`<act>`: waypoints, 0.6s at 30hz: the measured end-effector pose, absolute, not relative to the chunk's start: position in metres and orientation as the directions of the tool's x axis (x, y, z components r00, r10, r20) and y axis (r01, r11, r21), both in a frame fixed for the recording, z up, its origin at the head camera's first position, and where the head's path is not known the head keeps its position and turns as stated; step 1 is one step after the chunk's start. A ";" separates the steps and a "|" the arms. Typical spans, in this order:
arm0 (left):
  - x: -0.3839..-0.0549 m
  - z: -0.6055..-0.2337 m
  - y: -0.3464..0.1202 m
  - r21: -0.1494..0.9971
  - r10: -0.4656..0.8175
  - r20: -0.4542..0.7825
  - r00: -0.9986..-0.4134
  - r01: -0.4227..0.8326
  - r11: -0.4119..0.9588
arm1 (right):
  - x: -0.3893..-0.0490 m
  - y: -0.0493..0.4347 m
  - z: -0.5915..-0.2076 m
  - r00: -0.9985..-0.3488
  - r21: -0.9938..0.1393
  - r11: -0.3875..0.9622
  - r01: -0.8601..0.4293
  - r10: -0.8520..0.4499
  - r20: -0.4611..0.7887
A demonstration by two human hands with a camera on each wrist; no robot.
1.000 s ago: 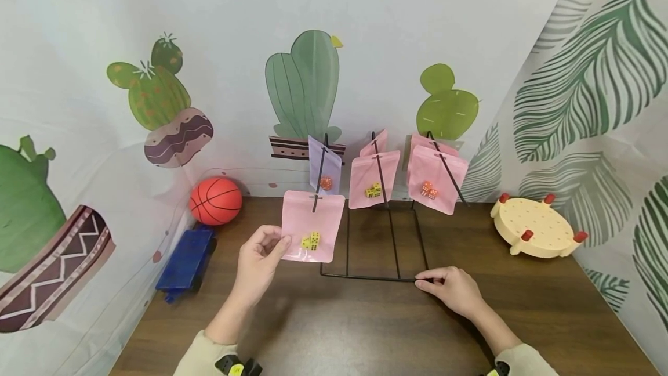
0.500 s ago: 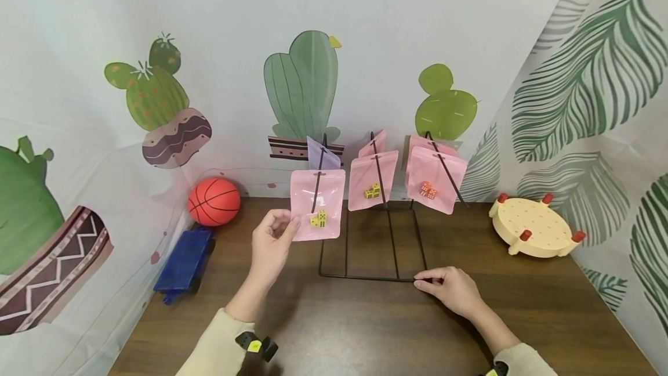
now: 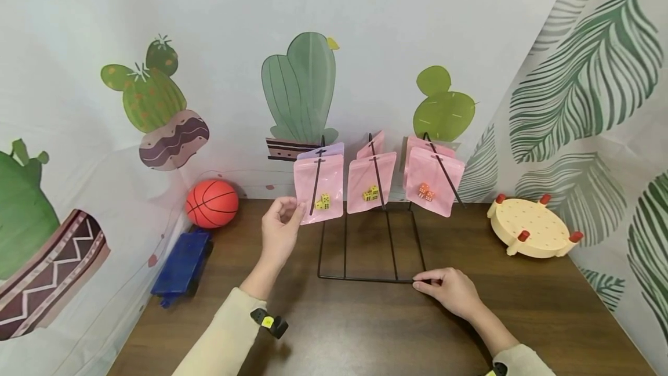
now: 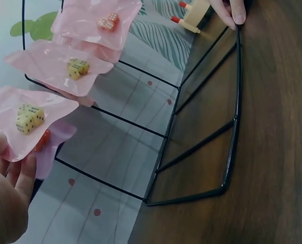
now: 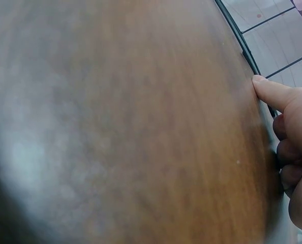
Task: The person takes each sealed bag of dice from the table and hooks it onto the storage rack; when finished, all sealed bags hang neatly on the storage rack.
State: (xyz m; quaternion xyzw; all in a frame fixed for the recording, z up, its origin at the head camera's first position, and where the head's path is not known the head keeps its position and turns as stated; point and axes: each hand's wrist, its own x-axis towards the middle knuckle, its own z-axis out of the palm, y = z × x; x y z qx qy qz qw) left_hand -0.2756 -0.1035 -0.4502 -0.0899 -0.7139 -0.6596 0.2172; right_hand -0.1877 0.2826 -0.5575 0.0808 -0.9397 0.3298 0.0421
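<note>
My left hand [image 3: 282, 228] pinches the lower left edge of a pink zip pouch [image 3: 330, 177] with yellow dice [image 3: 323, 202] inside. A hook of the black wire rack [image 3: 360, 279] passes through the slot at the pouch's top. Behind it, on the same hook, hangs a purple pouch [image 4: 59, 140], mostly covered in the head view. My right hand [image 3: 451, 292] holds the front right corner of the rack's base between thumb and fingers. Pink pouches hang from the other hooks: a middle one [image 3: 360, 176] with yellow dice and a right one [image 3: 424, 170] with orange dice, others behind them.
Left of the rack are a red basketball [image 3: 211, 203] and a blue wheeled platform [image 3: 180, 266]. A cream round stool-like piece [image 3: 532, 225] lies legs up at the right. A patterned cloth backdrop [image 3: 381, 62] rises behind the wooden table [image 3: 339, 329].
My left hand has moved up and away from me, sliding the pink pouch back along the left hook until it covers most of the purple one. My right hand has stayed at the rack's corner.
</note>
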 end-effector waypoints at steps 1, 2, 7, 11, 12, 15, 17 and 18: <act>-0.276 -0.451 -0.104 0.904 -0.158 0.427 -0.890 0.412 0.118 | -0.188 0.283 -0.558 -0.983 -0.613 0.769 -0.181 -0.125 0.133; -0.277 -0.452 -0.104 0.903 -0.156 0.427 -0.891 0.412 0.120 | -0.188 0.283 -0.558 -0.983 -0.613 0.768 -0.183 -0.126 0.135; -0.280 -0.458 -0.107 0.908 -0.144 0.417 -0.898 0.404 0.111 | -0.189 0.283 -0.558 -0.980 -0.611 0.767 -0.198 -0.134 0.149; -0.283 -0.467 -0.111 0.913 -0.132 0.407 -0.904 0.396 0.102 | -0.190 0.283 -0.557 -0.980 -0.609 0.768 -0.199 -0.135 0.149; -0.284 -0.469 -0.112 0.914 -0.130 0.404 -0.905 0.393 0.104 | -0.190 0.283 -0.557 -0.980 -0.609 0.768 -0.197 -0.134 0.148; -0.283 -0.475 -0.115 0.917 -0.126 0.394 -0.910 0.381 0.115 | -0.189 0.284 -0.557 -0.981 -0.610 0.768 -0.193 -0.131 0.144; -0.282 -0.478 -0.117 0.921 -0.126 0.385 -0.914 0.371 0.121 | -0.188 0.285 -0.557 -0.980 -0.613 0.766 -0.195 -0.134 0.144; -0.281 -0.480 -0.119 0.924 -0.126 0.377 -0.917 0.363 0.122 | -0.187 0.285 -0.557 -0.980 -0.616 0.762 -0.197 -0.137 0.144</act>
